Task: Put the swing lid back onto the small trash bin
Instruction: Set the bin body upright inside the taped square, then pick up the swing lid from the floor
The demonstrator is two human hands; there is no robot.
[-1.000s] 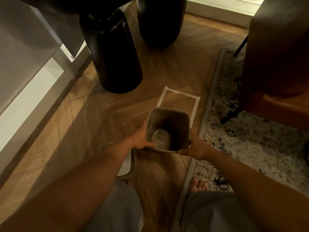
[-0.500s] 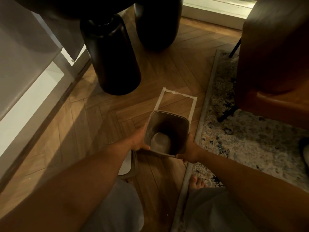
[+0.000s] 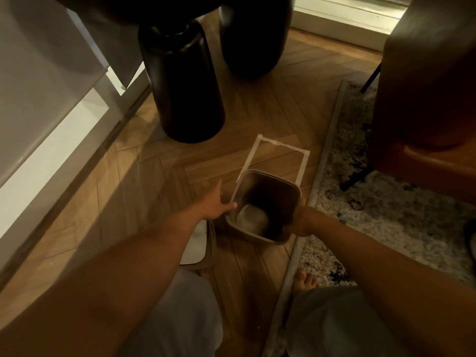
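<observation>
Left hand (image 3: pixel 212 206) now released and opened beside lidless grey bin (image 3: pixel 265 210), right hand (image 3: pixel 298 222) grasping its right rim.

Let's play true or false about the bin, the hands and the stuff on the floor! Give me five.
1. The bin has no lid on. True.
2. The lid lies on the rug. False: it lies on the wood floor, under the left arm.
3. The right hand holds the bin's rim. True.
4. The bin stands fully inside the tape outline. False: only its far part overlaps it.
5. The left hand is shut in a fist. False: it is open beside the bin.
</observation>
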